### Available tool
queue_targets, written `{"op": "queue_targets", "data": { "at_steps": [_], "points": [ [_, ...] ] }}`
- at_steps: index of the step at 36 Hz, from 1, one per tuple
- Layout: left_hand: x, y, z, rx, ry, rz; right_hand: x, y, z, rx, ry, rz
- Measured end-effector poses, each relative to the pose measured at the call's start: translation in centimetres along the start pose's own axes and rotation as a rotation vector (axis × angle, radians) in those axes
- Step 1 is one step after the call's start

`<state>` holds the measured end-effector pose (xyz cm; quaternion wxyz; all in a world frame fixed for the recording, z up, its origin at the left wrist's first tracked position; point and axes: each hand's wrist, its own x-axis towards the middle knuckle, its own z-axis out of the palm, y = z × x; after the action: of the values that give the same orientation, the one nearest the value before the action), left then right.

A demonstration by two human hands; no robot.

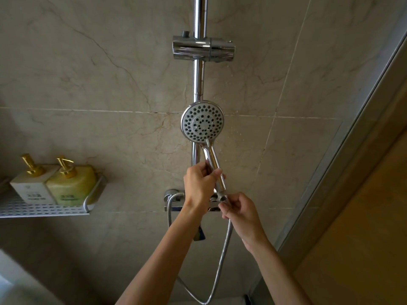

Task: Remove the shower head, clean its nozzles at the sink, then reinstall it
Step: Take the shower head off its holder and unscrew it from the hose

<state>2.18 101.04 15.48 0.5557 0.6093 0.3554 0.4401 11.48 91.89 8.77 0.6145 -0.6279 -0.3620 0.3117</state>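
Left hand [201, 186] grips the lower part of the chrome handle of the shower head [202, 122], fingers and thumb curled round it. Right hand [239, 209] pinches the hose nut [222, 198] at the bottom end of the handle between thumb and fingertips; whether the nut is threaded on or loose cannot be told. The shower head stands upright in front of the riser rail [199, 75], its round, grey, many-holed nozzle face turned toward the viewer, well below the holder bracket [202, 47], which carries nothing. The metal hose [223, 256] hangs from the right hand, loops down near the bottom edge of the view and rises again on the left to its connection at the mixer valve [174, 200], a chrome body fixed to the wall just behind the two hands. The mixer's lever [200, 234] points downward, partly hidden by the left forearm. The far wall is clad in beige marble-pattern tile [88, 73], with water droplets to the right of the rail. At left, a perforated white shelf [44, 209] holds two pump bottles with gold-coloured pumps, touching side by side: a white bottle [30, 186] and a yellow-green bottle [70, 183]. At right, a glass panel frame [352, 133] runs diagonally.
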Motion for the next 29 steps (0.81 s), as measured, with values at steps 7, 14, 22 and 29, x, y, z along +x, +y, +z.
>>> {"op": "queue_targets", "data": {
  "at_steps": [7, 14, 22, 29],
  "points": [
    [-0.1, 0.8, -0.6, -0.017, -0.005, 0.009, -0.7, 0.8, -0.4, 0.014, -0.008, -0.027],
    [-1.2, -0.5, -0.7, -0.048, 0.001, -0.025, -0.9, 0.5, -1.1, -0.013, -0.021, -0.05],
    [-1.5, -0.7, -1.2, -0.048, 0.016, -0.056, -0.8, 0.4, -2.0, -0.19, -0.034, -0.101],
    [-1.6, -0.8, -1.7, -0.052, -0.014, -0.071, -0.6, -0.1, -2.4, -0.351, -0.062, -0.187]
  ]
}}
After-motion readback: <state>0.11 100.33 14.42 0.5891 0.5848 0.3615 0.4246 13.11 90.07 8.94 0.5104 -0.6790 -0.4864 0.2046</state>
